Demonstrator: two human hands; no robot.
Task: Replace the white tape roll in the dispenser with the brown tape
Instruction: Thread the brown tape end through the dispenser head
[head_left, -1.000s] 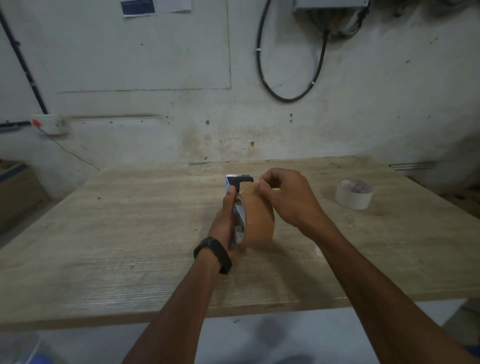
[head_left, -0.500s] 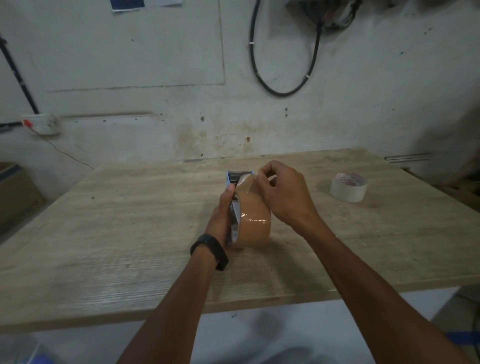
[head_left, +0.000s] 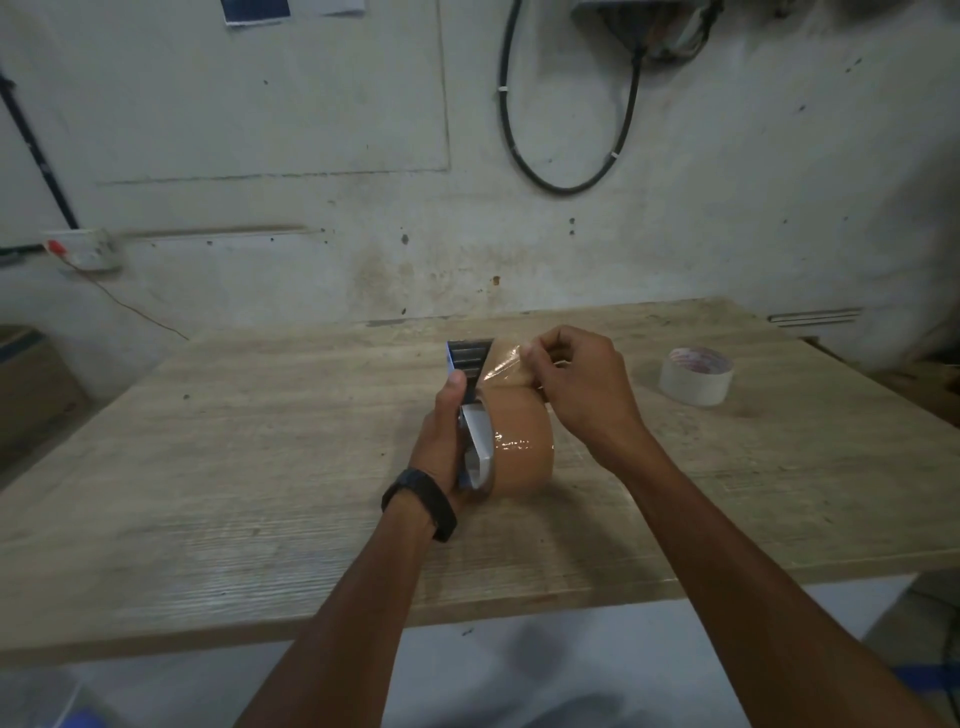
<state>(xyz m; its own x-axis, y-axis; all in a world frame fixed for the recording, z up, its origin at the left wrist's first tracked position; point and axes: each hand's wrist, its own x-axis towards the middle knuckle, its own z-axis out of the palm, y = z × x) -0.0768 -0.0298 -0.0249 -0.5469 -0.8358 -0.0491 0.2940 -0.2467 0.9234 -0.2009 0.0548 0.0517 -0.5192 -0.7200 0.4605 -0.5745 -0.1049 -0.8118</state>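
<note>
Brown tape (head_left: 519, 447) seated in dispenser (head_left: 470, 364)
Left hand (head_left: 441, 441) grip wraps dispenser; right hand (head_left: 582, 384) grip pinches tape's loose end. White roll (head_left: 696, 376) sits apart on desk (head_left: 260, 467).

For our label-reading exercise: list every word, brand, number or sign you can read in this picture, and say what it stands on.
No text is legible.
Blue-and-white paper sheet on the wall: cut off, print too blurred.
White tape roll on the wooden table: reddish marks inside the core, too small to read.
Brown tape roll and black-and-grey dispenser: no print visible.
</note>
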